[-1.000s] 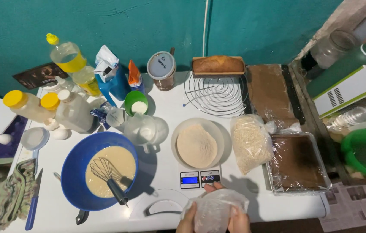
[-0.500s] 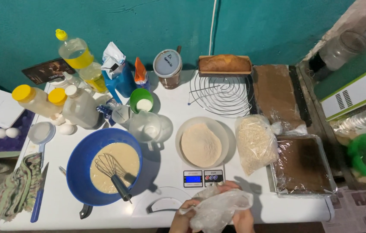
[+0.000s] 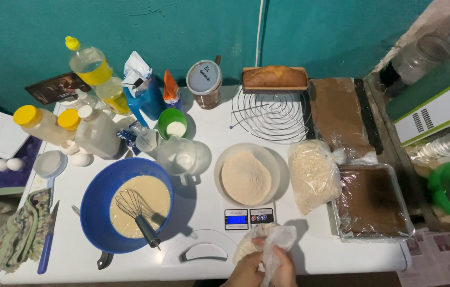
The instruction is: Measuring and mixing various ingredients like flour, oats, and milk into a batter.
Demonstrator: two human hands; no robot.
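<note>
Hands meet at the bottom edge of the frame, right of centre: the left hand (image 3: 244,271) cups a clear plastic bag (image 3: 267,243) of pale flour from below, while the right hand (image 3: 283,267) pinches the bag's crumpled neck closed in its fingers. Both are grasping the bag, which sits low over the white table (image 3: 320,250) just below a small kitchen scale (image 3: 248,218) with a lit blue display. On the scale stands a clear bowl (image 3: 246,174) heaped with pale flour.

To the left of centre, a blue mixing bowl (image 3: 127,204) holds beige batter with a whisk (image 3: 139,214) leaning in it (its dark handle pointing toward the lower right). A clear measuring jug (image 3: 180,155) stands just above the bowl. To the right of the scale lies a bag of oats (image 3: 314,173), and beside it a foil tray (image 3: 373,202) of dark cake under plastic wrap. In the upper middle, a loaf cake (image 3: 275,77) rests behind a round wire rack (image 3: 271,112). An oil bottle (image 3: 96,73) leans in the upper left.
</note>
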